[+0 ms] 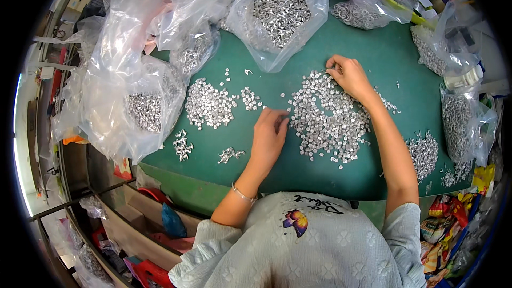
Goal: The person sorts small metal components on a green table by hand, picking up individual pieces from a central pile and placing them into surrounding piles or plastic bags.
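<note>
The right hand (349, 77) is at the far edge of a broad, loose pile of small, chunky silvery metal pieces (333, 128), its fingers curled inward and the thumb drawn in close to the index finger. Its fingertips are near or among the outermost pieces; whether one is pinched between them cannot be told. The left hand (271, 130) is low over the table just beside that pile's left edge, its fingers bent and bunched together rather than spread; what, if anything, they hold is hidden.

The broad pile covers the middle of a smooth, matt green tabletop (298, 178), dense in most places and thinning to single pieces at its rim. To the left of the left hand is a smaller, rounded heap of similar silvery pieces (207, 105), with a little cluster between the two. Nearer, on the left, are two small groups of shiny, curved, hook-like metal parts (182, 146). On the right, beyond the right forearm, is a compact mound of fine silvery metal parts (423, 154).

At the far side, a crinkled, clear plastic bag (312, 21) gapes open around glossy, curved metal parts.
</note>
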`<move>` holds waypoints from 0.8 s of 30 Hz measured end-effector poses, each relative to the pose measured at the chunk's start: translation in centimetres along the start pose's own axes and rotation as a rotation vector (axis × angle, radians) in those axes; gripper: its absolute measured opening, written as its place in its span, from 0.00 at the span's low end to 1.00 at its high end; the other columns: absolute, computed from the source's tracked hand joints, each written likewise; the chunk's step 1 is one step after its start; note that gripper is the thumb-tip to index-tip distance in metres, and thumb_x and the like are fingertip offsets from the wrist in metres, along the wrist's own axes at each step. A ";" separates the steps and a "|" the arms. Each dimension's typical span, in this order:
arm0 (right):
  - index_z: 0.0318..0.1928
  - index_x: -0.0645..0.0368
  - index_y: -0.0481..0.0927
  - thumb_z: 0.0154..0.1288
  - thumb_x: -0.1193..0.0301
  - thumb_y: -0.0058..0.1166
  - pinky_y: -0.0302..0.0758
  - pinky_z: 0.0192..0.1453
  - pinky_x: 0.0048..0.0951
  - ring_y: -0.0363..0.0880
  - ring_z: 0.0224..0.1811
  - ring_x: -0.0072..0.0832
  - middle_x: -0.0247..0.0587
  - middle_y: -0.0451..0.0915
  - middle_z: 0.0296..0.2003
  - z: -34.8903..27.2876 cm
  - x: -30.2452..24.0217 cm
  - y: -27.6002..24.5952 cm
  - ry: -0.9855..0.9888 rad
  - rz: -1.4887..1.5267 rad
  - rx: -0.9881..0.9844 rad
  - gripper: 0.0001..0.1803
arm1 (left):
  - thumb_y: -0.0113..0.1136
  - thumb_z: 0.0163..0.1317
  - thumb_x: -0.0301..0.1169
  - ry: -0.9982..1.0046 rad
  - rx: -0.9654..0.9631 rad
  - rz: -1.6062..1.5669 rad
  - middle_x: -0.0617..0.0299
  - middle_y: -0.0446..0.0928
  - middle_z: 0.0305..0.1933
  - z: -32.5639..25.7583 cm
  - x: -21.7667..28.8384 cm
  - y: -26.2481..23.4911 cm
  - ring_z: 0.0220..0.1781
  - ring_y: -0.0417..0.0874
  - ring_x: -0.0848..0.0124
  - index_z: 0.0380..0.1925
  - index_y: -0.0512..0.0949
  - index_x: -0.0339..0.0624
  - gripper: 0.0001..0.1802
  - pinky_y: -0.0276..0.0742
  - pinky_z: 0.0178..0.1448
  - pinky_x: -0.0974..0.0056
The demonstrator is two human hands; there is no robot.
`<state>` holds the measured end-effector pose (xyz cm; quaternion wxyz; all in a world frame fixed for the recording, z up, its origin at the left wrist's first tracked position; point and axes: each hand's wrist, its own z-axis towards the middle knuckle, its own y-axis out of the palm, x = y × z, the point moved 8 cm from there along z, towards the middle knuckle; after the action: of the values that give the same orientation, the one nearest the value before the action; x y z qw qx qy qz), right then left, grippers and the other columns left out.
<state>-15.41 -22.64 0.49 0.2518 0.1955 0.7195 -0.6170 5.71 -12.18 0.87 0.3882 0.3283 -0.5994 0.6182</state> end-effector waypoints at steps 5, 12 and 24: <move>0.34 0.57 0.77 0.56 0.70 0.54 0.71 0.35 0.44 0.78 0.33 0.45 0.46 0.79 0.26 0.1 -1.3 0.3 -0.211 -0.201 0.121 0.06 | 0.60 0.53 0.23 0.233 -0.094 0.122 0.54 0.71 0.29 3.3 1.2 2.8 0.26 0.74 0.61 0.32 0.78 0.34 0.06 0.69 0.31 0.61; 0.34 0.58 0.74 0.58 0.72 0.48 0.68 0.22 0.32 0.73 0.21 0.33 0.40 0.77 0.24 0.3 -0.3 0.4 -0.149 -0.034 0.044 0.05 | 0.60 0.53 0.25 0.246 -0.217 0.302 0.52 0.72 0.33 3.0 1.7 4.1 0.31 0.77 0.54 0.34 0.78 0.38 0.08 0.73 0.38 0.56; 0.36 0.62 0.78 0.60 0.68 0.56 0.54 0.18 0.17 0.57 0.16 0.15 0.22 0.66 0.16 -4.5 -0.4 3.8 0.163 0.911 -0.259 0.09 | 0.58 0.53 0.23 0.277 -0.287 0.252 0.52 0.71 0.32 1.7 1.9 4.1 0.32 0.76 0.52 0.34 0.74 0.38 0.08 0.72 0.35 0.55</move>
<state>-13.41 -17.59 -1.75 0.4617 0.5054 0.6490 -0.3319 1.08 -13.66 0.68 0.4293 0.1044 -0.6585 0.6093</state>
